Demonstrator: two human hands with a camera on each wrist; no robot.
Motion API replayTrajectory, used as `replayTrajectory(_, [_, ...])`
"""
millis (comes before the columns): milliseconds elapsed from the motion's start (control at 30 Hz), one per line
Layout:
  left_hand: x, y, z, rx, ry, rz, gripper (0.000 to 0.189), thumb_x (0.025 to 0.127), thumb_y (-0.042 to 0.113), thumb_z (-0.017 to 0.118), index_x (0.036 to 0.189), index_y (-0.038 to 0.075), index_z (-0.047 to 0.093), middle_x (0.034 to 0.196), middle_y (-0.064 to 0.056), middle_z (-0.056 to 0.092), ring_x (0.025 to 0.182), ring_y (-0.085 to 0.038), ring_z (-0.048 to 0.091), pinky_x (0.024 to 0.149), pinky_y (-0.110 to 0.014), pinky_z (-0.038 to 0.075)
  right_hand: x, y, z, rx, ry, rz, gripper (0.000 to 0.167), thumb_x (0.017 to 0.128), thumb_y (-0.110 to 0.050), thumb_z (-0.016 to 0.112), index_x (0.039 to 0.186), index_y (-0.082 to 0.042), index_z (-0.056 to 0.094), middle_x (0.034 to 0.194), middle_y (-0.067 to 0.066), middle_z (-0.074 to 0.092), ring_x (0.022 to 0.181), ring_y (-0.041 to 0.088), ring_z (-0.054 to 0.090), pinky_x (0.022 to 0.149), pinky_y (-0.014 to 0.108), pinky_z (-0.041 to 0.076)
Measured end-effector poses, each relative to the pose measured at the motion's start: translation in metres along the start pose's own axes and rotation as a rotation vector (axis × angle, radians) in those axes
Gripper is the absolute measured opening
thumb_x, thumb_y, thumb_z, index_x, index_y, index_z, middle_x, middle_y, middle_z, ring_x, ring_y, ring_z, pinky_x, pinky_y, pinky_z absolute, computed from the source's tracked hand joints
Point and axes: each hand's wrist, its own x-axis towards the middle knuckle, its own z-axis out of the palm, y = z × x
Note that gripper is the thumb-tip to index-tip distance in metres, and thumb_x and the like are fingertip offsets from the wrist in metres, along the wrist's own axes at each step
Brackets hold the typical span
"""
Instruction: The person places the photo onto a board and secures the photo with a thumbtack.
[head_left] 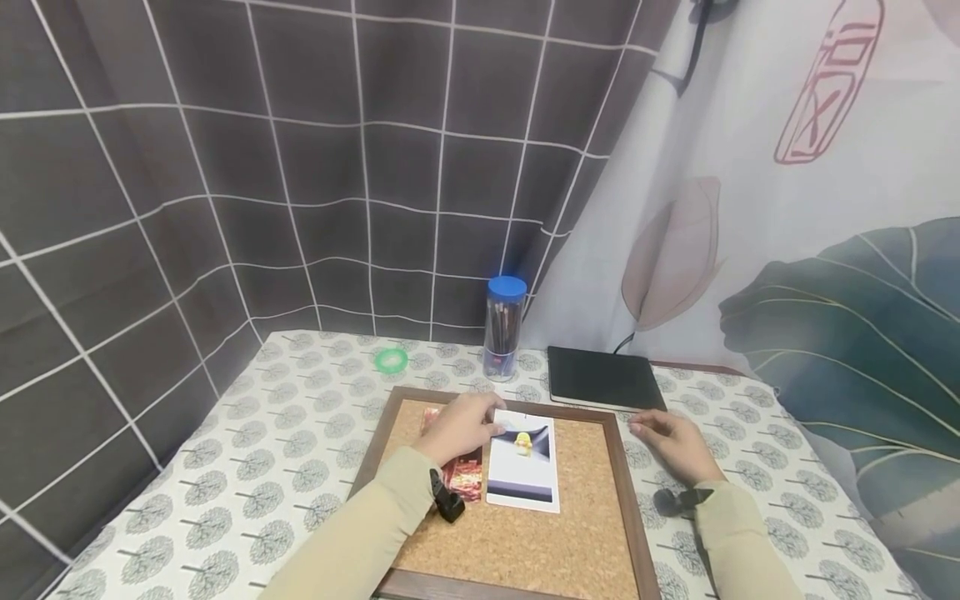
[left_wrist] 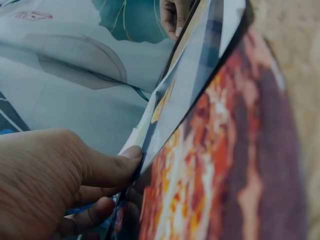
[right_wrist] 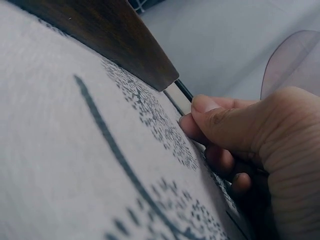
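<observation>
Photo card lay lower centre of frame, on the cork board; your left hand pinched its upper-left edge. Your right hand, lower right, was loosely curled, holding nothing visible, near the black notebook.

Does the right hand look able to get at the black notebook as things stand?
Probably yes: the right hand is close to the near edge of the black notebook, with nothing visible blocking the way between them.

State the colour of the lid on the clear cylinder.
The lid is blue, seen best in the head view.
</observation>
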Motion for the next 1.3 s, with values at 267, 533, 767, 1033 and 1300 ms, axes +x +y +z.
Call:
replayTrajectory(267, [-0.002,-0.002,0.000,0.111,0.033,0.025,0.037,0.088,0.037,0.076,0.120,0.019,0.070,0.098,0.008,0.064,0.090,-0.010,0.059,0.079,-0.030,0.051,-0.001,-0.001,0.001,-0.012,0.025,-0.010,0.032,0.096,-0.045,0.064,0.107,-0.016,0.071,0.110,0.008,0.071,0.113,0.039,0.062,0.099,0.062,0.042])
replayTrajectory(533, [-0.003,-0.004,0.002,0.130,0.028,0.015,0.038,0.088,0.041,0.074,0.119,0.019,0.071,0.108,0.005,0.063,0.103,-0.017,0.058,0.088,-0.037,0.051,-0.002,-0.002,0.002,0.006,0.041,-0.043,0.026,0.095,-0.042,0.067,0.103,-0.018,0.072,0.109,0.008,0.072,0.114,0.040,0.062,0.098,0.062,0.043])
replayTrajectory(767, [-0.003,-0.005,0.004,0.146,0.034,0.025,0.037,0.089,0.040,0.073,0.120,0.020,0.072,0.113,0.004,0.062,0.108,-0.018,0.057,0.092,-0.038,0.050,-0.003,-0.004,0.001,0.014,0.057,-0.068,0.027,0.095,-0.042,0.067,0.104,-0.017,0.072,0.108,0.008,0.068,0.114,0.039,0.061,0.099,0.062,0.044])
replayTrajectory(1033, [-0.005,-0.005,0.002,0.150,0.009,0.012,0.044,0.089,0.051,0.071,0.122,0.022,0.070,0.120,0.002,0.062,0.111,-0.019,0.056,0.093,-0.041,0.049,-0.002,-0.006,0.003,0.020,0.094,-0.093,0.025,0.095,-0.038,0.069,0.103,-0.015,0.072,0.100,0.005,0.072,0.105,0.035,0.066,0.094,0.058,0.047])
replayTrajectory(1300, [-0.005,-0.003,0.002,0.154,-0.008,0.011,0.050,0.085,0.055,0.073,0.123,0.023,0.069,0.126,0.001,0.061,0.118,-0.021,0.054,0.098,-0.044,0.047,-0.001,-0.012,0.001,0.029,0.091,-0.081,0.029,0.095,-0.040,0.068,0.106,-0.014,0.072,0.101,0.005,0.074,0.103,0.031,0.066,0.093,0.052,0.047])
